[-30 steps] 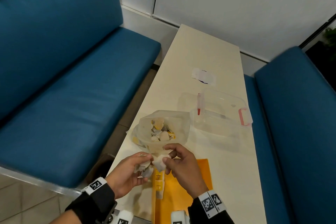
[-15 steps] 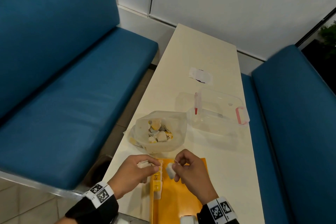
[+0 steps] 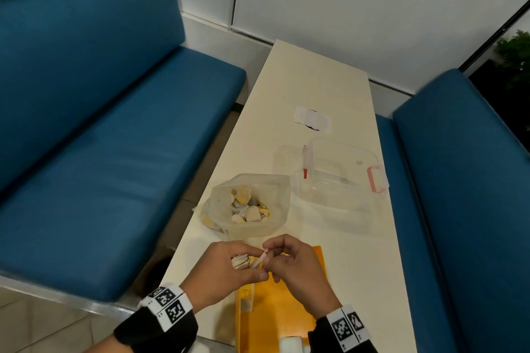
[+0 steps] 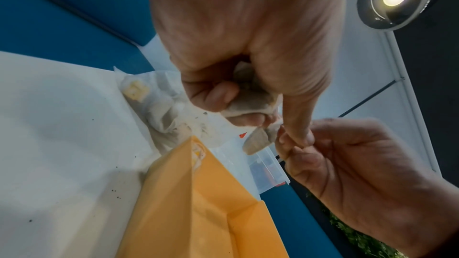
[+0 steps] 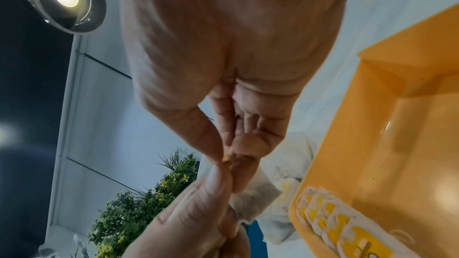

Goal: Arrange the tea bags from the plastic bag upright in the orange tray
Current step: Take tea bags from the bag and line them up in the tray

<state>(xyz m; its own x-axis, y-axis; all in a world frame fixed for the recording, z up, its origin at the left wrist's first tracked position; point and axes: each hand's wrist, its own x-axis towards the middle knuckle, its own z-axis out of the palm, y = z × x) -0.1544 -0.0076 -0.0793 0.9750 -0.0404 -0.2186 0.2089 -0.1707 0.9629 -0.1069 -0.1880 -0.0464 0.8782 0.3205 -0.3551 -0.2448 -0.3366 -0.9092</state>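
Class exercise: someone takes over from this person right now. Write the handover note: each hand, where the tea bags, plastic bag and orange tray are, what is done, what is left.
Left hand: grips a small bunch of tea bags above the tray's far end.
Right hand: pinches something small, apparently a tag or string, at the bunch; its fingers meet the left thumb.
Plastic bag: open on the table beyond the tray, many bags inside.
Orange tray: nearest the person.
Done: one short row of bags along the tray's left wall.
Left: separate the held bags, stand them up, empty the plastic bag.
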